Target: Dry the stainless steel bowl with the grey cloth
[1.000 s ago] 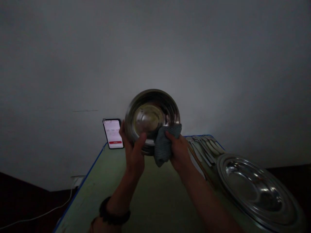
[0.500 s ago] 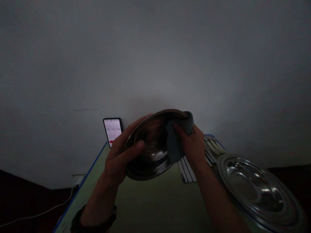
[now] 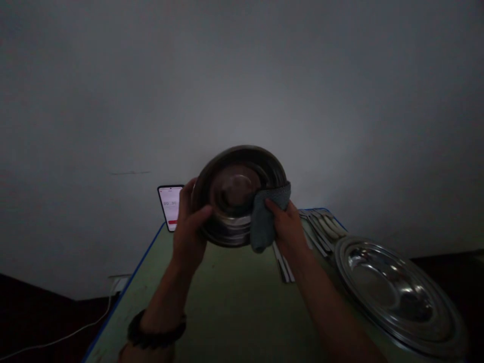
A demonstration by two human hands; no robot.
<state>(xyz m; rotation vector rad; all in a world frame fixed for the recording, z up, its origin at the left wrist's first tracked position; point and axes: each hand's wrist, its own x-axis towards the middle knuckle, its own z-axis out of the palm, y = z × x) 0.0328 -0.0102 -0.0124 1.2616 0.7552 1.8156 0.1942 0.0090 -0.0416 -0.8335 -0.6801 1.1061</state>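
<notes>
I hold a round steel bowl (image 3: 234,191) up above the green table (image 3: 234,307), its inside turned toward me. My left hand (image 3: 189,234) grips the bowl's left rim, fingers closed round it. My right hand (image 3: 289,229) is closed on a grey cloth (image 3: 264,219) and presses it against the bowl's right rim. The cloth hangs down below the rim. A dark band sits on my left wrist.
A large steel plate (image 3: 397,297) lies on the table at the right. Several pieces of cutlery (image 3: 321,229) lie beyond my right hand. A lit phone (image 3: 170,206) leans on the wall behind the table. A white cable (image 3: 56,338) runs along the floor at left.
The bowl was tipped down flat half a second ago and is now raised upright with its inside facing me. Both hands rose with it; the cloth shifted to the right rim.
</notes>
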